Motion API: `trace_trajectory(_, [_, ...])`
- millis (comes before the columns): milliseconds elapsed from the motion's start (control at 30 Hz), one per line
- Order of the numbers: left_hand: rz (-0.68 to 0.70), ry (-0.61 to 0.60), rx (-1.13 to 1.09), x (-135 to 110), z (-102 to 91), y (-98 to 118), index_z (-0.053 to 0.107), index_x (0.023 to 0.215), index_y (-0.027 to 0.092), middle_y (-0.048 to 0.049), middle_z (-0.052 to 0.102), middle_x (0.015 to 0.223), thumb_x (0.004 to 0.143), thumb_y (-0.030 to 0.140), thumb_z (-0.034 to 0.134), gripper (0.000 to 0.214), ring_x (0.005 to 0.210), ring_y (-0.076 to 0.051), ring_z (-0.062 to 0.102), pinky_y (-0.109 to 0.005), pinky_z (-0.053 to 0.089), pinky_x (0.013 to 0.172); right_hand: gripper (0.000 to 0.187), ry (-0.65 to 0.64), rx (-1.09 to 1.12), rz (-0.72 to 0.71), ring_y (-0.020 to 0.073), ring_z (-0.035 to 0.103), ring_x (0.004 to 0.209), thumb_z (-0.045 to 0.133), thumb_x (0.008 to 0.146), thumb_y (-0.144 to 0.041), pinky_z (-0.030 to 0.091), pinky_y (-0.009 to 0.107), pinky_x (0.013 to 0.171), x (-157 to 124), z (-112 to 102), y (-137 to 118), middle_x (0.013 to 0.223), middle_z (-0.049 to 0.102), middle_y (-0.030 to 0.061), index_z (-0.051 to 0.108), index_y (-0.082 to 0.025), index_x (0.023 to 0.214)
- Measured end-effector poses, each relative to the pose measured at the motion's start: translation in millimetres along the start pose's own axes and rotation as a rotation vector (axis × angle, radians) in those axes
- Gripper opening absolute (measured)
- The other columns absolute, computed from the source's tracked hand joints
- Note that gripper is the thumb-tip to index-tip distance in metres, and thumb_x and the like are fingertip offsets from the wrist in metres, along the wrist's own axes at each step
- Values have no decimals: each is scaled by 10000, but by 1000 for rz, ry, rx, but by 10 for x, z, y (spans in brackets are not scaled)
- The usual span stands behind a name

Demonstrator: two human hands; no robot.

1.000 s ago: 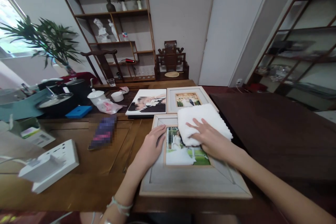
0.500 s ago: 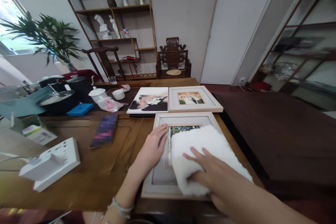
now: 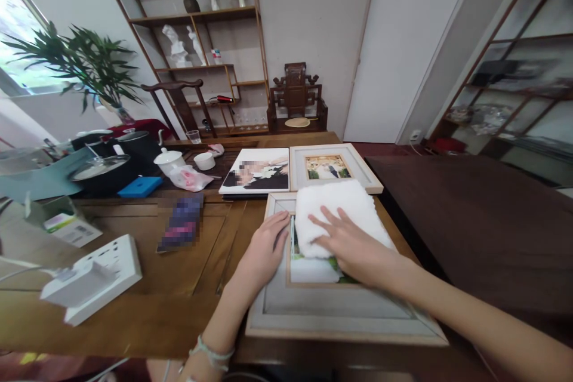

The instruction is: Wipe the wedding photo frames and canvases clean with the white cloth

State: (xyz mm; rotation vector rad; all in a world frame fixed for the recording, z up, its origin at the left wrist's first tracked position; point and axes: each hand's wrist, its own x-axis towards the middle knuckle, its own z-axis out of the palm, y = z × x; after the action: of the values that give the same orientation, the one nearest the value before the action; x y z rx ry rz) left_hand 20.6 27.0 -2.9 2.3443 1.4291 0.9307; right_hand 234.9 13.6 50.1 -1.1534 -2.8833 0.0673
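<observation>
A light wooden picture frame (image 3: 308,317) with a grey mat lies flat on the wooden table before me. My left hand (image 3: 268,246) rests on its left side, fingers stretched out near the edge of the inner photo (image 3: 313,270). Under my right hand (image 3: 349,242) is a folded white towel (image 3: 358,200), held against the upper part of the frame with the fingers spread across it. The towel and my right forearm hide much of the photo and the frame's right side. Green and white areas of the photo show below the towel.
Beyond lie a second framed photo (image 3: 370,180) and a white-edged photo panel (image 3: 255,182). To the left are a power strip (image 3: 119,280), an open box (image 3: 74,230), a blue box (image 3: 139,186), a pot (image 3: 101,170) and white cups (image 3: 205,161). A dark brown surface (image 3: 470,221) is at right.
My right hand and the towel have moved away from me, up the frame, uncovering the lower part of the photo and mat. My left hand stays in place on the frame.
</observation>
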Motion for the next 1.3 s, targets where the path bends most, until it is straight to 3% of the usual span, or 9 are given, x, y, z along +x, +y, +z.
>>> trace_trajectory(133, [-1,-12,15,-3,0,0,623,1189,96,-154,608,1284,910,178,420,355,1235,-248,537,-460,404,1074,416,-117,92,-150,421,321,1323,567,687,-31,313,625,1036,-346,-10,-373,1435,412,177,681,-150,1070])
trace_trajectory(367, [-10,-14,6,-12,-19,24,613,1204,111,-140,604,1293,924,206,410,359,1243,-231,530,-439,411,1073,287,87,157,-252,358,494,1223,576,813,-186,467,513,973,-590,307,-613,1338,539,67,689,-225,1074])
trace_trajectory(467, [-4,-21,13,-8,-27,29,621,1197,120,-139,605,1292,918,192,413,355,1240,-235,534,-440,412,1071,255,28,161,-164,407,368,1301,587,753,-131,341,598,1037,-488,238,-524,1426,435,132,713,-188,968])
trace_trajectory(533, [4,-20,16,-5,-29,26,625,1192,118,-145,608,1286,913,190,422,352,1236,-242,538,-444,413,1069,420,2,136,-87,397,286,1344,556,702,-53,283,597,1068,-380,173,-378,1453,398,156,673,-162,1090])
trace_trajectory(667, [10,0,2,-9,-24,19,630,1185,140,-134,618,1277,911,195,439,339,1228,-242,546,-449,420,1060,643,118,-25,53,353,222,1376,444,634,84,239,556,1103,-107,125,42,1471,379,145,605,-145,1213])
trace_trajectory(833, [3,8,-4,-19,-6,18,624,1191,118,-145,608,1286,912,182,440,340,1236,-241,539,-440,412,1068,650,162,-117,40,374,164,1387,428,636,113,203,595,1095,173,125,328,1479,352,181,591,-107,1226])
trace_trajectory(1000, [8,6,-9,-14,-10,32,623,1188,111,-149,615,1273,904,152,432,345,1224,-238,547,-437,419,1065,561,61,-79,-48,400,216,1366,484,619,83,233,623,1068,89,121,37,1454,393,176,666,-134,1103])
trace_trajectory(1200, [21,4,14,-8,-23,37,632,1181,154,-119,622,1272,886,120,418,366,1225,-232,548,-441,425,1063,476,-160,105,-201,440,265,1342,566,579,-4,239,665,1046,-379,30,-420,1472,362,156,706,-177,999])
trace_trajectory(1300, [3,0,7,-11,-16,34,627,1186,137,-129,617,1278,899,153,425,351,1225,-237,547,-450,417,1068,537,-146,252,-252,341,390,1312,488,552,22,365,524,1042,-599,-156,-397,1432,454,86,699,-221,982])
